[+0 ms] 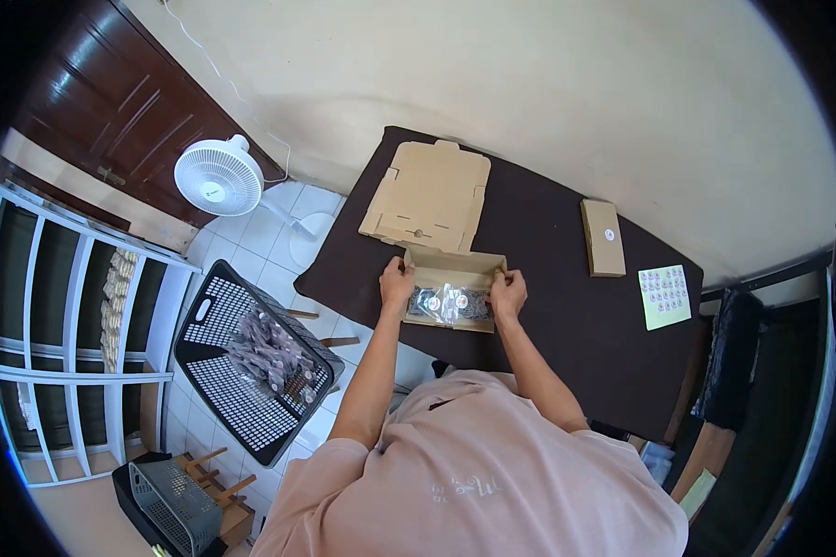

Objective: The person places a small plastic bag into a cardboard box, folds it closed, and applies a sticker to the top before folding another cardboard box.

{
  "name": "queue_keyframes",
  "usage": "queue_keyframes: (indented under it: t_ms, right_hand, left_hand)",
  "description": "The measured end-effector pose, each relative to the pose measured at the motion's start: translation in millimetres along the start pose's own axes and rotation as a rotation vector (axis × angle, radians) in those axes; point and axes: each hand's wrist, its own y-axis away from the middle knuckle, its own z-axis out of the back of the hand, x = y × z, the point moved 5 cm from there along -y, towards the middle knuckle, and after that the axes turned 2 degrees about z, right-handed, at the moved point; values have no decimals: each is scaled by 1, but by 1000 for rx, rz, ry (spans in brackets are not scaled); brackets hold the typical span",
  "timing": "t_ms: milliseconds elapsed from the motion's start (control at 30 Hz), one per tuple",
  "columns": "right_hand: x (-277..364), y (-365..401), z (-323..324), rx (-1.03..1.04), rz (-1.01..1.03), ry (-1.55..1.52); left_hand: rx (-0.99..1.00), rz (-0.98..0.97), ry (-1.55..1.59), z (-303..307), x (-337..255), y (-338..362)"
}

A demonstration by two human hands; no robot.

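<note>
An open cardboard box (455, 263) lies at the table's near edge, its lid side raised at the back. Inside it are clear plastic packets (450, 303) with dark contents and round white stickers. My left hand (398, 282) grips the box's left back corner, and my right hand (508, 294) grips the right one. Behind the box lies a stack of flat, unfolded cardboard (429, 193). Farther right are a closed cardboard box (604, 239) with a round sticker and a pale green sheet of round stickers (664, 296).
The dark-covered table (548, 362) stands against the wall. On the tiled floor to the left is a black basket (241, 408) of plastic packets, with a white fan (219, 179) behind it. A grey crate (172, 506) sits at the lower left.
</note>
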Motion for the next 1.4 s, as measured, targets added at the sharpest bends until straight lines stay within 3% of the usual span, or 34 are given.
queue_keyframes:
  t_ms: [167,267,333,367,433,467,600,733,933,1033,1133,1300,1400]
  right_hand:
    - [-7,-14,-5,51,70,-7]
    - [3,-8,1,100,-70,-95]
    - [-7,-21,-3,-68,240,156]
    - [-12,-23,-2,-65,241,160]
    - [-10,-19,3,161,-12,-1]
    - [-5,-13,8,164,-12,3]
    - [15,17,18,189,317,57]
    - [12,31,29,284,554,176]
    - [10,42,53,616,576,401]
    - [35,73,57,733,784,448]
    - [43,88,38,684,943,409]
    - [21,86,9,647,902,437]
    - [16,90,9,629,936,423]
  left_hand:
    - [-21,-53,203,4,2,13]
    - [-35,-48,245,8,-1,19]
    - [-47,-41,274,8,3,23]
    - [-57,-37,304,7,6,25]
    - [-53,-50,284,9,5,27]
    - [-48,-65,260,10,5,31]
    - [-40,-169,295,16,-3,45]
    - [-80,-294,29,18,-3,60]
    - [-49,-403,-62,18,15,77]
    - [-35,-472,-49,17,24,85]
    - [-41,-519,-11,16,27,92]
    - [-114,-527,89,24,22,109]
    - [8,-480,82,16,36,112]
